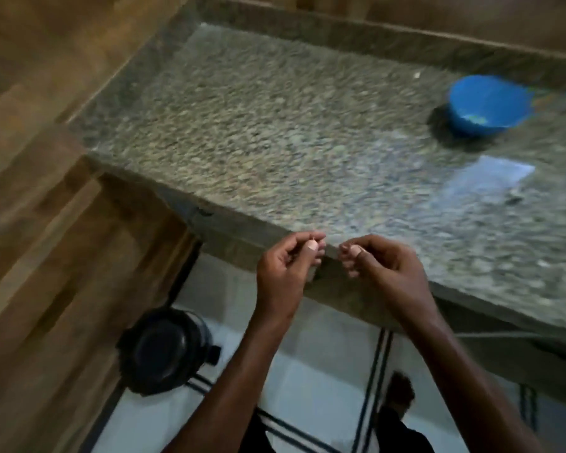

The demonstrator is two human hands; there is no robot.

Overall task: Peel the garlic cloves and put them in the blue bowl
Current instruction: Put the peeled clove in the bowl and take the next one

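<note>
Both hands hover at the front edge of the granite counter [275,152], close together but apart. My left hand [285,273] has its fingers curled and pinches a small pale garlic clove [312,246] between thumb and fingertips. My right hand [383,266] has thumb pressed to curled fingers; blur hides whether it holds a bit of skin. The blue bowl [490,96] stands far off at the counter's back right, with a few pale bits at its bottom.
A white scrap [417,74] lies near the counter's back wall and a dark speck [514,200] at the right. Wooden panelling [46,191] runs along the left. A black round container [164,351] sits on the white tiled floor below.
</note>
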